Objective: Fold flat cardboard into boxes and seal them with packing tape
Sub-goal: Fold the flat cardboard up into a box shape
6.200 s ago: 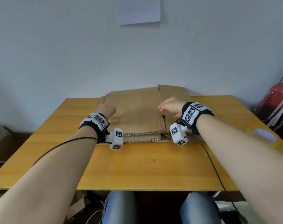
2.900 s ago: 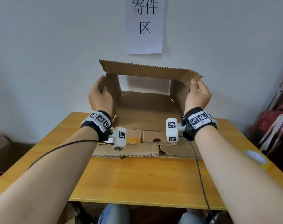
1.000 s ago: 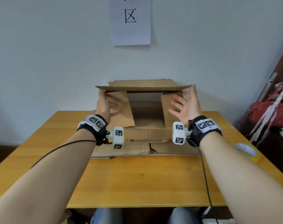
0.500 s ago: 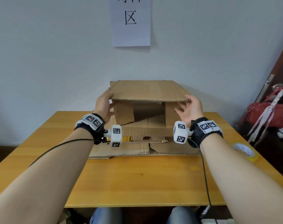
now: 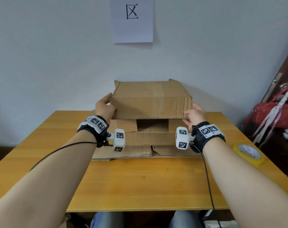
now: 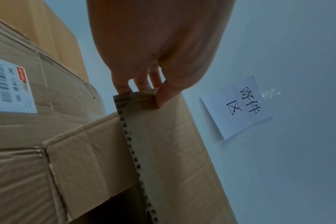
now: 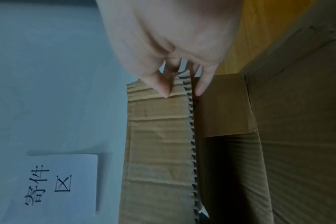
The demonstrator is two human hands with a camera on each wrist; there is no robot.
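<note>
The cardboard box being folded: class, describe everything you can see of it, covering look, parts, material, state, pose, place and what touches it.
The cardboard box is plain brown corrugated board, creased and worn, with fluted cut edges showing. It stands half-formed on flat cardboard sheets on the wooden table, near the wall. Its large flap is folded down toward the camera, two short side flaps are turned in, and a dark gap stays open below. The left hand pinches the flap's left corner; the right hand pinches its right corner. No tape shows on it.

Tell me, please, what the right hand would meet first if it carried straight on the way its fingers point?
The right hand already pinches the top flap; past that flap, probably the white wall, though depth is unclear.
</note>
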